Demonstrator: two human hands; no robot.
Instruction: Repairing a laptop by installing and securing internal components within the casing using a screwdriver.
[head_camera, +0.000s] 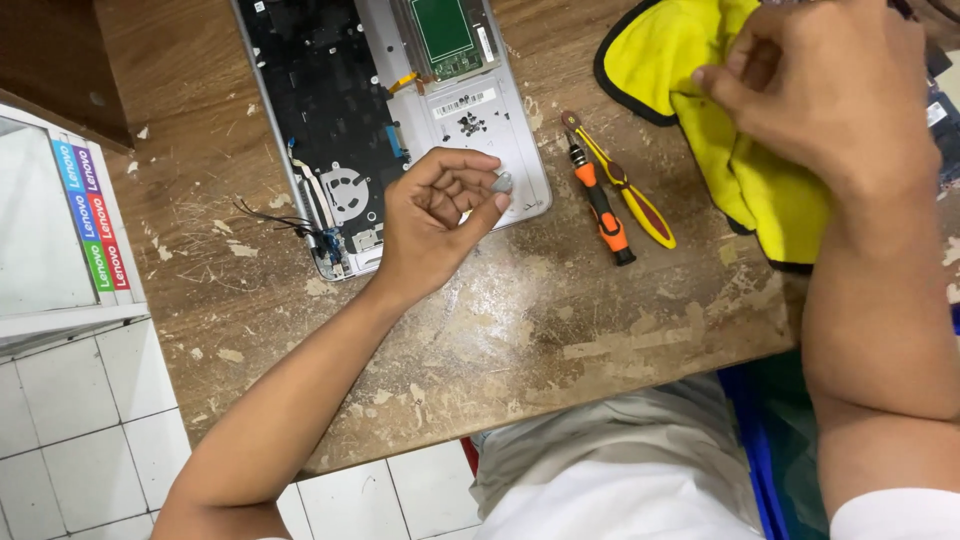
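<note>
Leftmost, the opened laptop base lies at eleven o'clock from the left hand, whose curled fingers pinch a small grey piece over its lower corner. At two o'clock, past two screwdrivers, the right hand clutches a yellow cloth.

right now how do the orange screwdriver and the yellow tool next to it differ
The orange screwdriver is thicker, orange and black, with a dark tip end. The yellow tool is slimmer and flatter, yellow with red patches, and reaches further toward the top. Both lie side by side, slanted alike, on the worn wooden table.
</note>
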